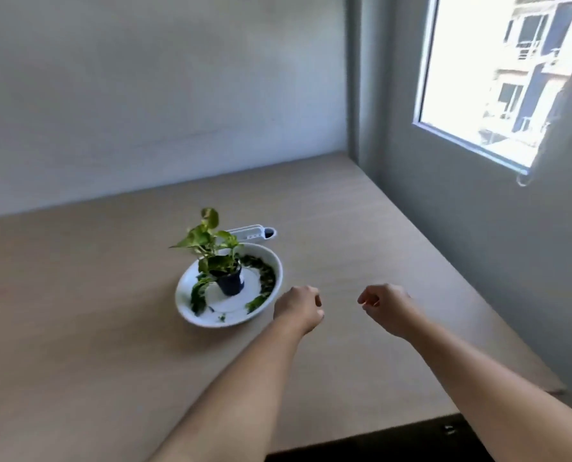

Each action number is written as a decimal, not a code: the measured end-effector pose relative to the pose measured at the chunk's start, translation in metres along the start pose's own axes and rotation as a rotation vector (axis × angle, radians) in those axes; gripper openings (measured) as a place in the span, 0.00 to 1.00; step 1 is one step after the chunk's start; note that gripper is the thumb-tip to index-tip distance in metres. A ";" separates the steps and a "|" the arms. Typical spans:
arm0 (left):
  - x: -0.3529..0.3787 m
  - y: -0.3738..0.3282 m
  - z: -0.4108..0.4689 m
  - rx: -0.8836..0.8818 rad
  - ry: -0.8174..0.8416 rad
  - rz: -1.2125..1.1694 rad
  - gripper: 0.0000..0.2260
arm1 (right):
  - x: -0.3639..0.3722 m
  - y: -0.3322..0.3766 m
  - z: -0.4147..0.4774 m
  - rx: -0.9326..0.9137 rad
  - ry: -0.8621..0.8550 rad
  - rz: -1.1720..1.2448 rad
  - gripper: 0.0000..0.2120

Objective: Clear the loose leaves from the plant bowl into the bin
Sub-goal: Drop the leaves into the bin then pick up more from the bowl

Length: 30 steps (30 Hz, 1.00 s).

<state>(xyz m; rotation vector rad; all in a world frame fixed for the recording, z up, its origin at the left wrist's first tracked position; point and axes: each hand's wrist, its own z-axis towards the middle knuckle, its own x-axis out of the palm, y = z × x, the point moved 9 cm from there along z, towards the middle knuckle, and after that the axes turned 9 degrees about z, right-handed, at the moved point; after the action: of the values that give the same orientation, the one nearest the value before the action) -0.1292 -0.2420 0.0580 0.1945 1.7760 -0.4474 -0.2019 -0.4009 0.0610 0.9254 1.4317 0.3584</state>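
Two curled hands, left hand (pixel 298 306) just right of plant bowl (pixel 191 310), right hand (pixel 386 306) farther.

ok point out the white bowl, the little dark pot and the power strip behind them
white bowl (pixel 191 315): head view, on the bare near-left rim.
dark pot (pixel 230 284): head view, on the pot's side wall.
power strip (pixel 249 231): head view, on its white top face.

Two bare forearms, no sleeves, left hand (pixel 298 308) and right hand (pixel 387 306) without rings or watch.
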 end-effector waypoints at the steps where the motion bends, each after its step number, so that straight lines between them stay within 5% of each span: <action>1: -0.003 0.035 -0.004 -0.053 0.002 -0.008 0.09 | 0.023 0.022 0.008 -0.041 0.044 -0.009 0.09; 7: -0.008 0.198 -0.008 -0.265 -0.004 -0.068 0.08 | 0.132 0.112 0.041 -0.153 0.191 -0.018 0.11; 14: -0.010 0.307 0.033 -0.286 -0.008 -0.112 0.10 | 0.242 0.156 0.088 -0.132 0.308 -0.077 0.11; 23: 0.033 0.298 0.083 -0.049 0.193 0.092 0.18 | 0.275 0.143 0.126 -0.068 0.297 -0.387 0.15; 30: 0.041 0.278 0.092 0.008 0.190 0.107 0.19 | 0.275 0.134 0.136 -0.081 0.309 -0.427 0.10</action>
<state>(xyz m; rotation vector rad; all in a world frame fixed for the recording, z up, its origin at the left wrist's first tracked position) 0.0440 -0.0302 -0.0536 0.3457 1.9393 -0.3689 0.0105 -0.1659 -0.0464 0.4906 1.8371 0.2421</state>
